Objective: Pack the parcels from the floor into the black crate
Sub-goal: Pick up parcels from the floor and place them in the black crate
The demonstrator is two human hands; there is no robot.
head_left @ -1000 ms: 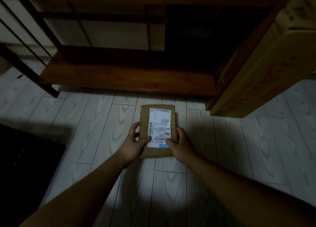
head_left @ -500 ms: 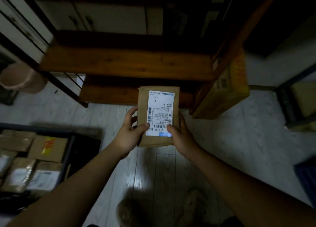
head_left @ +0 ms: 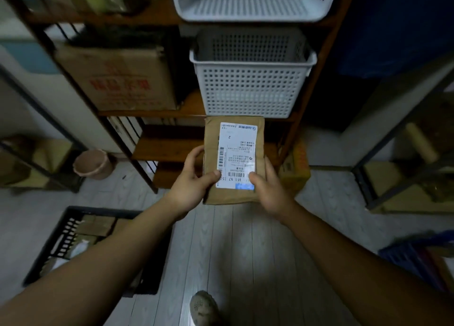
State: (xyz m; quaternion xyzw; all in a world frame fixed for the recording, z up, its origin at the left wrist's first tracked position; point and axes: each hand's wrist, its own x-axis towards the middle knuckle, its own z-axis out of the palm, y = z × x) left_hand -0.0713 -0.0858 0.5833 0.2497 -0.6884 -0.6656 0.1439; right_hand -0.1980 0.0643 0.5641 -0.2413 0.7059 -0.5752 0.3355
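Left hand (head_left: 190,178) and right hand (head_left: 266,185) grip a brown labelled parcel (head_left: 213,144), fingers clamped on its sides, above the black crate (head_left: 66,230).

Pale plank floor (head_left: 245,252) and wooden shelf rack (head_left: 169,148)
On the floor stand a black crate (head_left: 64,237) at the left, a pinkish bucket (head_left: 92,164) by the rack's left leg, a yellow carton (head_left: 294,168) at its right leg and a blue crate (head_left: 412,257) far right; the rack bears a red-printed cardboard box (head_left: 118,80) beside a white perforated basket (head_left: 250,87), with a second basket (head_left: 250,1) one board higher
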